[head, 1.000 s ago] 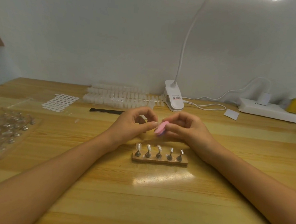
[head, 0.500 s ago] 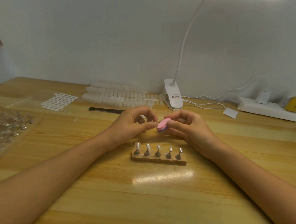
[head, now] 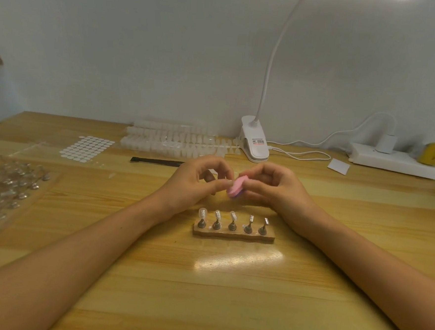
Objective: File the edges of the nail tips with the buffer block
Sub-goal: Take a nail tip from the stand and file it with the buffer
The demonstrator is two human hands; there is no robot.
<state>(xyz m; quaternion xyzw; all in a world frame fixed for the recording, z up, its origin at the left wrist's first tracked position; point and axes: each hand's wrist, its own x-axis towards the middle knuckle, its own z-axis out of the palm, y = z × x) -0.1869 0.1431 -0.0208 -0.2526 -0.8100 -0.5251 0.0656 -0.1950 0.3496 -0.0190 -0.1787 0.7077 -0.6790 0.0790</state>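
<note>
Both hands are up off the table and pressed close together, just beyond a little wooden stand. Her right hand [head: 274, 188] pinches a pink buffer block [head: 236, 187] between thumb and curled fingers, holding it tilted, with its far end higher than its near end. Her left hand [head: 199, 183] has its fingers curled in and its fingertips [head: 226, 183] drawn to a narrow pinch right against the left face of the block; whatever it grips there is too small to make out, so I cannot tell whether a nail tip sits between those fingers. Below the hands, nearer to her, the wooden stand [head: 234, 234] lies flat on the wooden table [head: 227, 307] with 5 metal pegs in a row; clear nail tips [head: 217, 213] show on the 3 left ones, while the 2 on the right look bare or carry something I cannot make out. Both forearms rest low across the tabletop, converging on the stand. Farther back, a black strip-like tool [head: 157, 161] lies just left of the left hand, with rows of clear nail tips in trays [head: 171, 142] behind it and a sheet of white adhesive dots [head: 87, 148] to its left. At the far left sits a clear tray of metal holders [head: 6, 188]. A white clip lamp [head: 255, 141] stands against the wall, and a white power strip [head: 396, 163] sits well off to the right
</note>
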